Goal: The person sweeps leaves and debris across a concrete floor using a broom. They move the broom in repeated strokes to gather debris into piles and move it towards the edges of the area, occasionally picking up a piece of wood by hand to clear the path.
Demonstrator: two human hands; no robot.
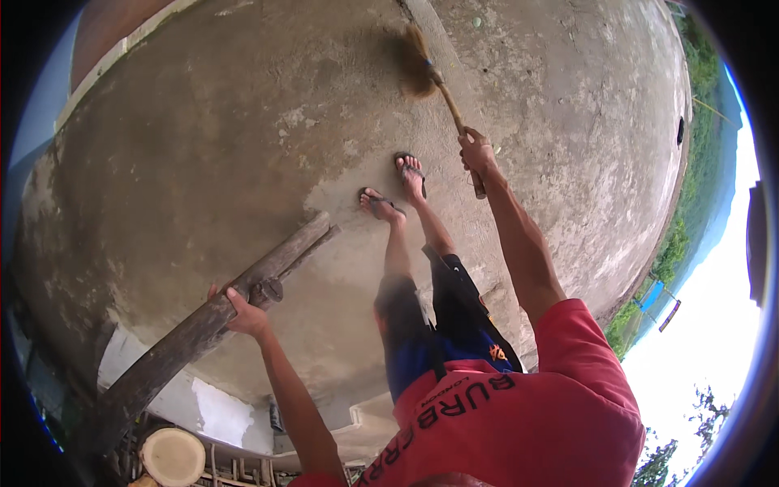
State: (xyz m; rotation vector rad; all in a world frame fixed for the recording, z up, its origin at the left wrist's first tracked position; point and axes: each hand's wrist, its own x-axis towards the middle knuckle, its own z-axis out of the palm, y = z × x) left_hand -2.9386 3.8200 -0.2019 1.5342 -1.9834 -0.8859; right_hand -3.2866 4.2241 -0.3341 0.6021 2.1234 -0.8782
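Observation:
My right hand (477, 154) is wrapped around the wooden handle of a broom (451, 104), held out ahead of me. Its brown bristles (419, 69) touch the concrete floor at the top of the view, beside a low seam. To the left, my left hand (246, 314) grips a thick, weathered wooden log (174, 349), with the thumb on the near side and some fingers hidden behind it. That log slants from the lower left toward my feet; a short branch stub and a thinner stick show along it.
I stand in sandals (381, 204) on a worn, stained concrete floor (227, 146). A pale ledge (219, 414) runs at the lower left, near a round cut wood piece (172, 456). A wall (109, 36) borders the far left, and greenery (672, 256) lies beyond the right edge.

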